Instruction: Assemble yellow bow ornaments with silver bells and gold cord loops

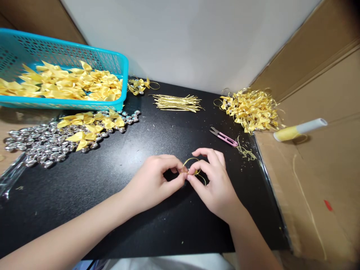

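Both hands meet above the black table, fingertips almost touching. My left hand (pixel 157 178) pinches a thin gold cord (pixel 191 159) between thumb and index finger. My right hand (pixel 212 180) pinches the same cord close beside it, its other fingers curled loosely. The cord bends into a loop above the fingertips, and another bit curves below the right fingers. Something small and yellow shows at the pinch, mostly hidden by the fingers. Pink thread snips (pixel 224 137) lie beyond my right hand, beside a few cord scraps (pixel 246 150).
A turquoise basket (pixel 125 75) of yellow ribbon bows stands back left. Silver heart beads (pixel 47 144) lie before it, with several bows (pixel 81 138) on top. Cut gold cords (pixel 177 102) lie at the back. Finished-looking bow loops (pixel 250 108) are piled right, near a tube (pixel 300 129) on cardboard.
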`<state>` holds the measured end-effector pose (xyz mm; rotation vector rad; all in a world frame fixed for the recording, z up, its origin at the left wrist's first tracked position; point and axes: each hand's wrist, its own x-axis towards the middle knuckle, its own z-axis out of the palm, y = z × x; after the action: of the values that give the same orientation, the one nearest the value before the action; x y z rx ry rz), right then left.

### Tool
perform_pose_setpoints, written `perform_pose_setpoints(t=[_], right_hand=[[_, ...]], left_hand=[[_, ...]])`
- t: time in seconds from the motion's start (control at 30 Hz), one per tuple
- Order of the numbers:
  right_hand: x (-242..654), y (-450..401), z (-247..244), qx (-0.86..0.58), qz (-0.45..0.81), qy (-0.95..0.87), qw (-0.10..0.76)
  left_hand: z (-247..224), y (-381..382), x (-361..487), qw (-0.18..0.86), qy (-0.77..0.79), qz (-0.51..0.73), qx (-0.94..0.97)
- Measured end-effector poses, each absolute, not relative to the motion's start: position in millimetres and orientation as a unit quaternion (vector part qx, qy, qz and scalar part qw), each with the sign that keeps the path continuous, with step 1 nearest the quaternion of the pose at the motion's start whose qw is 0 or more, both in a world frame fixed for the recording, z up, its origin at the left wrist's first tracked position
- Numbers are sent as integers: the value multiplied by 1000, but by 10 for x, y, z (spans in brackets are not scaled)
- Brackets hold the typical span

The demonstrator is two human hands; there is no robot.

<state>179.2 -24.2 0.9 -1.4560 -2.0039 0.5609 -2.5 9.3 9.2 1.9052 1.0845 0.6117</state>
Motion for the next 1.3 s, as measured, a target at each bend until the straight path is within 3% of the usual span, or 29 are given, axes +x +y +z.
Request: perform_pose_setpoints(t=[1.07,1.3], right_hand=[[1756,-255,3,-563,154,-744,326],[1753,-266,-29,-546,103,-767,321]], left_hand=[[87,61,-37,503,460,244,690],[56,66,-9,583,474,247,612]])
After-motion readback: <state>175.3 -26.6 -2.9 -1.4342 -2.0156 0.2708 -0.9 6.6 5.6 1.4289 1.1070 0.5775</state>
